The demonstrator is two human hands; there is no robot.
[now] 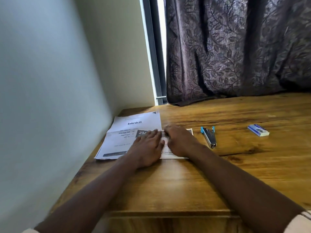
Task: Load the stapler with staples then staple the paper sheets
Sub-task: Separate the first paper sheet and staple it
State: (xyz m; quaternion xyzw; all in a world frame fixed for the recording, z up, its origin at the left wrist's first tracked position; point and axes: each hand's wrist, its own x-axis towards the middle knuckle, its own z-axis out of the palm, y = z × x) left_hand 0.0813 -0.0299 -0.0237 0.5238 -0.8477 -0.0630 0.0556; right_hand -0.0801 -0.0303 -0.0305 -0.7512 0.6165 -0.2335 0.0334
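Observation:
White printed paper sheets (pixel 127 133) lie on the wooden table (pixel 235 165) near the left wall, a second sheet partly under my hands. My left hand (pixel 148 148) rests flat on the sheets, fingers spread. My right hand (pixel 180 142) lies just beside it on the sheets, fingers curled down onto the paper and blurred. A small metal stapler (pixel 209 136) with blue ends lies on the table right of my right hand, apart from it. Farther right sits a small blue and white staple box (pixel 258 130).
A pale wall runs along the table's left edge. A dark patterned curtain (pixel 235 47) hangs at the back, its hem on the tabletop. The table's front edge is close below my forearms.

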